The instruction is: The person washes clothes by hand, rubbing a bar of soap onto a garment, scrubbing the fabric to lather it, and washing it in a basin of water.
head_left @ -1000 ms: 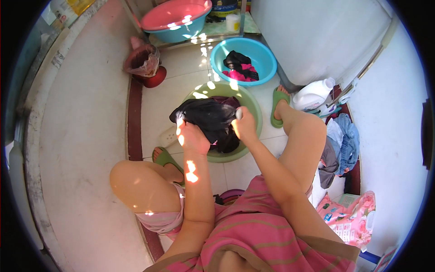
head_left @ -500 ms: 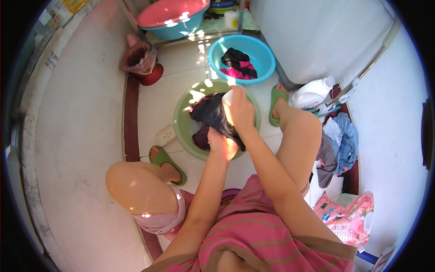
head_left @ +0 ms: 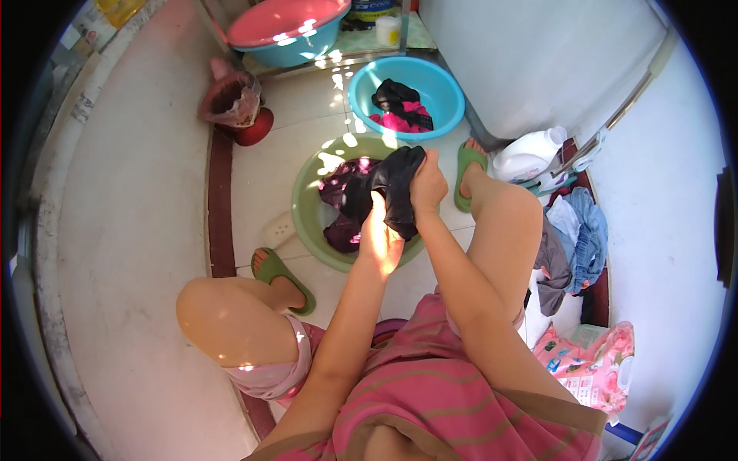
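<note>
A wet-looking black garment (head_left: 398, 188) hangs between my hands above a green basin (head_left: 302, 211). My left hand (head_left: 380, 237) is closed round its lower part, with the thumb up along the cloth. My right hand (head_left: 429, 186) grips the upper right edge, its fingers curled in and mostly hidden. Part of the black cloth trails left into the basin, over dark purple clothing (head_left: 342, 232). Just beyond stands a light blue basin (head_left: 453, 96) with black and bright pink clothes (head_left: 400, 115) inside.
A white bottle (head_left: 526, 154) and a pile of clothes (head_left: 584, 238) lie along the right wall. A pink printed bag (head_left: 592, 365) is nearer. At the left wall stands a lined waste bin (head_left: 231, 104). A pink basin (head_left: 284, 23) rests on a low shelf at the back.
My right hand has moved slightly right and down, and the white object that showed at it is out of sight. My left hand has shifted up the black garment, which now stands more upright.
</note>
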Demonstrator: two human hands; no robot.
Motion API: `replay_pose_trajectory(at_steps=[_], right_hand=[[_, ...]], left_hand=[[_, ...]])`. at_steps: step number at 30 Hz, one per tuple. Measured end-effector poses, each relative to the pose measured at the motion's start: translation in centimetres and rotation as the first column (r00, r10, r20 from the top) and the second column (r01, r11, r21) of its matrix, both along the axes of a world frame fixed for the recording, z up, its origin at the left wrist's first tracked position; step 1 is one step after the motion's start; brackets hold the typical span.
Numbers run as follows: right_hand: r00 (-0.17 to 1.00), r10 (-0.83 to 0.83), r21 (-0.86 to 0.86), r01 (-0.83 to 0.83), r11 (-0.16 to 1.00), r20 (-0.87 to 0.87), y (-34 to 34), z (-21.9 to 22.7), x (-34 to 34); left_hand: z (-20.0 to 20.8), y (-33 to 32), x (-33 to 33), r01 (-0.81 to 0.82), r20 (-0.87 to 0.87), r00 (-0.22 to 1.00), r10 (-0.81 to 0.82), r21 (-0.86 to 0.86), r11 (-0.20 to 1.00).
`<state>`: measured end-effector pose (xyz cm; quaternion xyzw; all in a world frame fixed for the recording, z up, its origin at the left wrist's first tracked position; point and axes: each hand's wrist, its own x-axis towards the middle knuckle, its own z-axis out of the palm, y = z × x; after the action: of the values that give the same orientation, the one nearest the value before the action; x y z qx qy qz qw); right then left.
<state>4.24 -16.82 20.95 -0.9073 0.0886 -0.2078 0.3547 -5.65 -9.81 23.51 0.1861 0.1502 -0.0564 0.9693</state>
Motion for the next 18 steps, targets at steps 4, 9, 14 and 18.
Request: replay_pose_trajectory(at_steps=[4, 9, 14, 18], right_hand=[[0.949, 0.312, -0.087, -0.316, 0.945, -0.051, 3.7, -0.5, -5.7], [0.893, 0.349, 0.127, -0.325, 0.937, -0.283, 3.8, -1.7, -7.7], [0.836, 0.491, 0.712, -0.188, 0.677, -0.246, 2.5, -0.9, -6.6], [0.727, 0.686, 0.973, -0.132, 0.191, -0.036, 2.3, 0.5, -5.8]], left_hand=[[0.6, 2.5, -0.3, -0.126, -0.04, 0.991, 0.125, -0.029, 0.992], [-2.3, 3.8, 0.2, -0.243, -0.044, 0.969, 0.244, 0.038, 0.969], [-0.5, 2.3, 0.3, -0.239, -0.021, 0.969, 0.247, 0.175, 0.955], [-2.2, 3.8, 0.3, -0.195, 0.045, 0.98, 0.196, 0.443, 0.875]])
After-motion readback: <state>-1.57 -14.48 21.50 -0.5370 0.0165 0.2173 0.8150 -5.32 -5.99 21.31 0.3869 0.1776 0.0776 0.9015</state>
